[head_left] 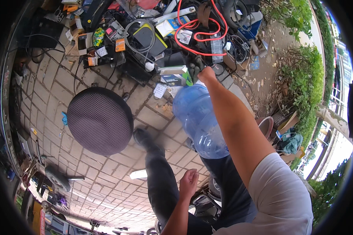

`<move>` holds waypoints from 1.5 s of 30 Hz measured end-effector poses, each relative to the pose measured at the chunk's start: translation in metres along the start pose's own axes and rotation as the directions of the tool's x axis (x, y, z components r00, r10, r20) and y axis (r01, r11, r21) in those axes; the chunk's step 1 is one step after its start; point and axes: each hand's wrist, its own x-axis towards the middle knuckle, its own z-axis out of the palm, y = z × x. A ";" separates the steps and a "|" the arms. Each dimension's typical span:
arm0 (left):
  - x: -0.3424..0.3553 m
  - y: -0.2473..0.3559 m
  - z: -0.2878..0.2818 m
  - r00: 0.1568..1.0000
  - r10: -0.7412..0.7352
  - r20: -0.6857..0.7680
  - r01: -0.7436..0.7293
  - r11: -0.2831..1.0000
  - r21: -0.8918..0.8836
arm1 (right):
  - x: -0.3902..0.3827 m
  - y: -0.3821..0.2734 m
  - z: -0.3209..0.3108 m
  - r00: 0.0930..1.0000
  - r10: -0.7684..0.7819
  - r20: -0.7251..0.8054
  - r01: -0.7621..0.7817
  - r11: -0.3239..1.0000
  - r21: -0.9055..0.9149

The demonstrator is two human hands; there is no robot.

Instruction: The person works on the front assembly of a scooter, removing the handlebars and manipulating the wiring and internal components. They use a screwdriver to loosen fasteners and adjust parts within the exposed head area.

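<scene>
My right hand (206, 73) reaches to the edge of the pile, closed on a dark grey-green item (194, 68) that looks like gloves. Below that hand and partly behind my forearm is a large blue clear plastic water bottle (192, 113). My left hand (188, 182) hangs low by my legs with curled fingers and nothing visible in them. A green-and-white box (174, 78) lies just left of my right hand, and a white paper label (160, 91) rests on the paving.
A round mesh seat (100, 121) stands at left on brick paving (86, 180). Ahead lies a heap of cables, boxes and electronic parts, with a looped red hose (202, 53). Bushes (302, 78) line the right; a loose wheel (57, 178) lies lower left.
</scene>
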 end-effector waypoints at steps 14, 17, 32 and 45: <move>-0.280 0.256 -0.081 0.626 0.780 -0.014 -0.601 0.471 -0.646 | -0.312 -0.014 -0.304 0.796 -0.587 0.145 0.319 0.612 0.724; -0.438 0.330 -0.087 0.248 0.966 -0.077 -0.626 0.099 -0.774 | -0.410 -0.034 -0.358 0.698 -0.716 0.030 0.372 0.397 0.839; -0.775 0.177 -0.064 -0.495 0.513 -0.701 -0.833 -0.053 0.550 | -0.730 -0.154 -0.300 -0.088 -0.991 0.103 -0.196 0.118 0.973; -0.659 -0.147 -0.381 0.203 0.358 -0.911 -0.954 0.281 -0.102 | -1.100 -0.164 -0.010 -0.410 -0.564 0.717 -0.006 0.787 0.616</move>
